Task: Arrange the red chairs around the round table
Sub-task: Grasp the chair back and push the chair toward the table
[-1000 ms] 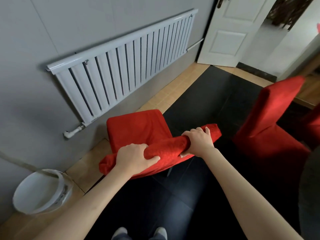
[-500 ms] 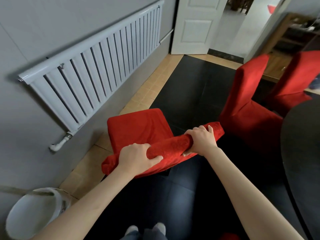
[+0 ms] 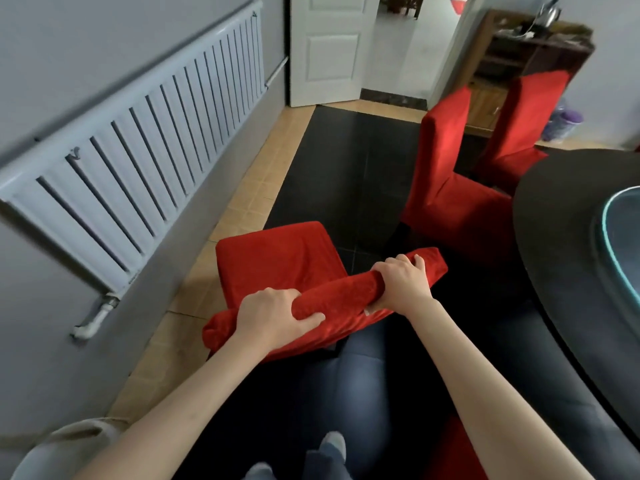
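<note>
A red chair (image 3: 277,261) was seen low in the middle of the picture, covered all over in soft, fuzzy red cloth. Its flat, square seat was pointed toward 11 o'clock, at the white radiator (image 3: 138,147) on the grey wall. Its back top edge was shown as a thick, rounded red roll, slanted from 8 o'clock up to 2 o'clock. That roll was gripped by both hands. The left hand (image 3: 273,315) was wrapped over the lower end, with the fingers curled tight on top and the thumb stretched along the near side. The right hand (image 3: 403,284) was wrapped over the higher end, with its fingers curled down over the far side. The chair was placed on the black floor, just beside the tan tiles near the wall. The round table (image 3: 568,244) was seen at 3 o'clock, dark and shiny, with a glass disc (image 3: 620,237) laid on it. A second red chair (image 3: 446,188) was seen at 1 o'clock, tall and upright, with its seat against the table's edge. A third red chair (image 3: 523,133) was seen behind it, farther off. A white door (image 3: 329,46) was seen open at 12 o'clock.
</note>
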`<state>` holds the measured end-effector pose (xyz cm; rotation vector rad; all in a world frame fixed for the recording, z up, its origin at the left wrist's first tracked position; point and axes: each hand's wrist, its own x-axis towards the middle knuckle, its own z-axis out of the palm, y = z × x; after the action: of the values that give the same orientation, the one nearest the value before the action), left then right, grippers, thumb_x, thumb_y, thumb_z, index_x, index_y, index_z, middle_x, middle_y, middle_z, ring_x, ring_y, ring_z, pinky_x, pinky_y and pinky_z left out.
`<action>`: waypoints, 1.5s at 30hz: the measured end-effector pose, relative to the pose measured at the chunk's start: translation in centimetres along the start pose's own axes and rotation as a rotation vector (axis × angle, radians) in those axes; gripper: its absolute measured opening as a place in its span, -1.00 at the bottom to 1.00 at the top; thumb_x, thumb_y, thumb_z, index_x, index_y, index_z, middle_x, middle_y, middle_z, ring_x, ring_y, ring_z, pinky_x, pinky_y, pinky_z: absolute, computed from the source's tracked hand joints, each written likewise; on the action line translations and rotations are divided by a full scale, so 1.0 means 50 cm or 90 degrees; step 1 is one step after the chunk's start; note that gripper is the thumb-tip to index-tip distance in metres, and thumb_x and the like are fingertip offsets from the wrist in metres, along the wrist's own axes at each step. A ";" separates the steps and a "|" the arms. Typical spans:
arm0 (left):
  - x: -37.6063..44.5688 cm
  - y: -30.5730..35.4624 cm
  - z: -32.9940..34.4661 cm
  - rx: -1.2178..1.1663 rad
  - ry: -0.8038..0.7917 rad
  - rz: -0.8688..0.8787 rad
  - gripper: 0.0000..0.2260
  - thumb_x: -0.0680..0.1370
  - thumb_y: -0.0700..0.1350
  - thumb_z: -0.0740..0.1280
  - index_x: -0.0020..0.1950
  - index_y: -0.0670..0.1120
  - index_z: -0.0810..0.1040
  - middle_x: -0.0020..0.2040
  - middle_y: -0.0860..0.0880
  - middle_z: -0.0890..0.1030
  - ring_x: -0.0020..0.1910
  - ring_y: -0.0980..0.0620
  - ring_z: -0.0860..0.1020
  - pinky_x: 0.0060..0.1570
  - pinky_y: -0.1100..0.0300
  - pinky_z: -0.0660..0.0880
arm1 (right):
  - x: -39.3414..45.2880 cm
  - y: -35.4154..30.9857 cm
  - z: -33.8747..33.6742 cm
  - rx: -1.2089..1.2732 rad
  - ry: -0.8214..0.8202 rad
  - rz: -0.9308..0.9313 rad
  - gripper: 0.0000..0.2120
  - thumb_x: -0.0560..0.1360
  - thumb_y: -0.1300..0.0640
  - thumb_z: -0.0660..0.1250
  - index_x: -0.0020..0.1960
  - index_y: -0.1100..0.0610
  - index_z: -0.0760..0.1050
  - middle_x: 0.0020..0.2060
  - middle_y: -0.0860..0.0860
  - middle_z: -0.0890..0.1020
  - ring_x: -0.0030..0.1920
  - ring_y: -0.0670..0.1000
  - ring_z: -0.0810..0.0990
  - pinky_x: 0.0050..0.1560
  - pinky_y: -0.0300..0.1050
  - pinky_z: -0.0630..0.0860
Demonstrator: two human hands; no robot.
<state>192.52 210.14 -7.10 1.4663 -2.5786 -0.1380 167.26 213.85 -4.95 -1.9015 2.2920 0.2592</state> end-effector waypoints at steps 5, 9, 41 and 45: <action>-0.018 -0.018 -0.008 -0.008 -0.013 0.073 -0.27 0.29 0.56 -0.02 0.10 0.12 0.61 -0.15 0.05 0.67 -0.15 0.01 0.64 -0.29 0.18 0.40 | -0.057 -0.027 0.012 0.005 -0.001 0.070 -0.22 0.10 -0.40 0.50 0.23 -0.08 0.48 0.10 -0.08 0.55 0.25 0.03 0.40 0.44 0.24 0.07; -0.029 -0.033 -0.011 -0.004 -0.018 0.114 -0.28 0.29 0.56 -0.01 0.10 0.13 0.61 -0.16 0.05 0.67 -0.16 0.01 0.63 -0.31 0.19 0.42 | -0.105 -0.048 0.022 0.021 0.006 0.121 -0.23 0.09 -0.40 0.50 0.19 -0.07 0.49 0.07 -0.07 0.56 0.23 0.04 0.40 0.42 0.23 0.10; -0.119 -0.147 -0.041 -0.020 -0.029 0.342 -0.33 0.32 0.56 0.00 -0.04 0.11 0.60 -0.27 0.14 0.60 -0.30 0.13 0.55 -0.32 0.27 0.36 | -0.376 -0.267 0.090 0.079 0.058 0.342 -0.25 0.13 -0.53 0.36 0.09 -0.02 0.48 0.04 -0.04 0.58 0.21 0.07 0.43 0.33 0.21 0.20; -0.122 -0.172 -0.043 -0.007 -0.045 0.384 -0.34 0.32 0.56 0.01 -0.05 0.10 0.59 -0.28 0.13 0.59 -0.30 0.12 0.56 -0.26 0.23 0.45 | -0.407 -0.319 0.104 0.093 0.074 0.390 -0.24 0.11 -0.54 0.36 0.07 0.00 0.48 0.02 -0.03 0.59 0.20 0.07 0.44 0.34 0.22 0.21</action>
<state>203.23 210.98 -7.02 0.6337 -2.9350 -0.1221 186.72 231.64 -5.96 -1.1311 2.8271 0.0423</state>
